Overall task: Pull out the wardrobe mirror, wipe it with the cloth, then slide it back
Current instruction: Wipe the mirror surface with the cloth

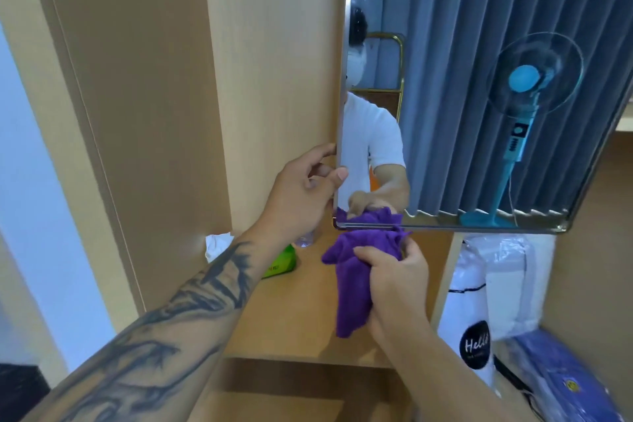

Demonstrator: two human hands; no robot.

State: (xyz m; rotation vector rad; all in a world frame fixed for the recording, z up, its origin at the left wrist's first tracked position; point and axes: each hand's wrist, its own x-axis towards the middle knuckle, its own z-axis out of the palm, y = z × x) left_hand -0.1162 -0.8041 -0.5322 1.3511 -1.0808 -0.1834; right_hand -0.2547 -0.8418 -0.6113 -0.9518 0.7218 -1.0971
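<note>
Steadying the tall rectangular metal-framed wardrobe mirror [479, 96] at its left edge, the left hand [305, 188] has its thumb on the glass side and its fingers curled toward the back of the frame — a pinch on the edge, as far as can be seen. Right hand [394, 271] holds the bunched purple microfibre cloth [356, 271] just below the mirror's lower left corner, fingers wrapped round the wad, its top fold touching or nearly touching the bottom rail; cannot tell which.

Progress, judged: mirror stands out from the light wood wardrobe side panel [267, 79], so the pull-out looks done. Wiping is either about to start or under way at the bottom corner; no clear streaks or wipe marks on the glass to settle it. Sliding back is not yet done.

Surface and room: below the hands a light wood shelf [301, 319] carries a green packet [279, 264], a crumpled white tissue [217, 243] and what seems a clear plastic bottle [306, 240], mostly hidden behind the left wrist. To the right, white plastic-wrapped bundles [496, 277], one with a black round label, and a blue package [561, 384] lower down. Reflected in the glass: grey-blue pleated curtain, teal standing fan, a person's white sleeve and arm
</note>
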